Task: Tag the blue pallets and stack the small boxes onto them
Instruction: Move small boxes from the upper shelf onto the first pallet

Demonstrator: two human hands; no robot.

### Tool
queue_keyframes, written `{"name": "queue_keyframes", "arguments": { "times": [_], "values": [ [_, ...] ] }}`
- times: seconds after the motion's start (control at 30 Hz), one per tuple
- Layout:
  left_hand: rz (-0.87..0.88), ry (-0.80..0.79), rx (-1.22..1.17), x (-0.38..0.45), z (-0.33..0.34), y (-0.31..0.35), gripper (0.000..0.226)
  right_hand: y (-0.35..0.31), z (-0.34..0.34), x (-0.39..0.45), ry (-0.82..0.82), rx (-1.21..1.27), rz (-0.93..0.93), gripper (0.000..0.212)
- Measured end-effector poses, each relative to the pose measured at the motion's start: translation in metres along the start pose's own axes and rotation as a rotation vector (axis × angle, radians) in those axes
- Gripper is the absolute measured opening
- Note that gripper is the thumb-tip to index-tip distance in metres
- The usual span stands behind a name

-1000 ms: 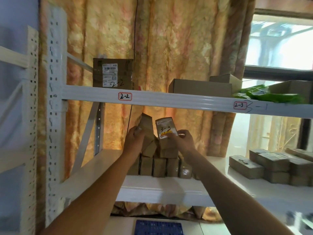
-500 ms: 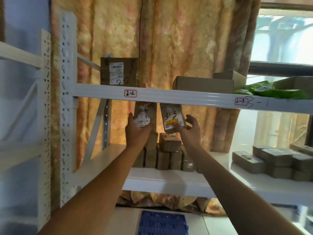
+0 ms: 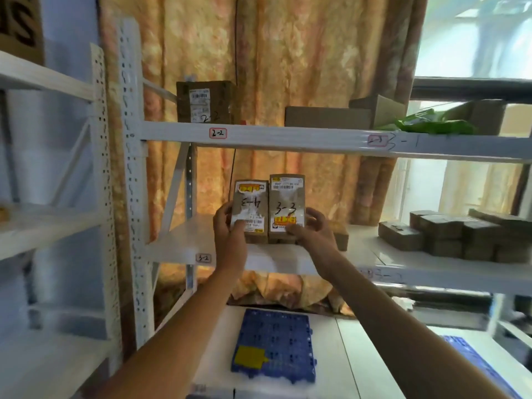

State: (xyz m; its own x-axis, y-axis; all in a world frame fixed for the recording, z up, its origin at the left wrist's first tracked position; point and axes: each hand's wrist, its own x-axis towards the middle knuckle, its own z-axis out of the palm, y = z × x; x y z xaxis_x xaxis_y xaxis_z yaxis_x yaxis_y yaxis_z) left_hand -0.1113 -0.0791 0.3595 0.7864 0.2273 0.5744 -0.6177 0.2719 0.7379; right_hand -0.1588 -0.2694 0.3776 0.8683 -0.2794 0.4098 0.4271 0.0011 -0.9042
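Observation:
My left hand (image 3: 230,226) grips a small brown box (image 3: 250,203) with a hand-written number on its label. My right hand (image 3: 312,229) grips a second small box (image 3: 287,203) marked 3-3. Both boxes are held upright side by side, touching, in front of the white middle shelf (image 3: 184,243). A blue pallet (image 3: 276,341) with a yellow tag (image 3: 249,357) lies on the low shelf below my arms. A second blue pallet (image 3: 466,355) shows at the lower right.
More small boxes (image 3: 449,237) are stacked on the middle shelf to the right. The upper shelf beam (image 3: 288,138), labelled 2-2, carries a brown carton (image 3: 205,102), flat cartons (image 3: 328,116) and a green bag (image 3: 426,126). A white rack upright (image 3: 132,168) stands left.
Both hands lifted a box each off the pile on the middle shelf, then lowered and turned them label-forward, bringing them together. The camera tilted down, so more of the blue pallet shows.

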Motion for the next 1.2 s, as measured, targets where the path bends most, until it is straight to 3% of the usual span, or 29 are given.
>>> {"name": "queue_keyframes", "arguments": {
  "times": [0.23, 0.5, 0.8, 0.93, 1.2],
  "values": [
    [0.023, 0.029, 0.232, -0.135, -0.040, -0.040, 0.044, 0.072, -0.036, -0.121, -0.061, -0.032, 0.181, 0.061],
    [-0.290, 0.021, 0.340, -0.222, -0.091, -0.132, 0.047, 0.175, -0.055, -0.180, -0.017, -0.115, 0.424, 0.054],
    [-0.589, -0.102, 0.407, -0.175, -0.112, -0.267, 0.038, 0.299, -0.043, -0.107, 0.097, -0.169, 0.638, 0.063],
    [-0.713, -0.216, 0.424, -0.134, -0.119, -0.328, 0.060, 0.355, -0.034, -0.062, 0.146, -0.160, 0.727, 0.057],
    [-0.834, -0.373, 0.594, -0.068, -0.112, -0.418, 0.063, 0.430, -0.016, 0.016, 0.210, -0.381, 0.798, 0.042]
  ]
}}
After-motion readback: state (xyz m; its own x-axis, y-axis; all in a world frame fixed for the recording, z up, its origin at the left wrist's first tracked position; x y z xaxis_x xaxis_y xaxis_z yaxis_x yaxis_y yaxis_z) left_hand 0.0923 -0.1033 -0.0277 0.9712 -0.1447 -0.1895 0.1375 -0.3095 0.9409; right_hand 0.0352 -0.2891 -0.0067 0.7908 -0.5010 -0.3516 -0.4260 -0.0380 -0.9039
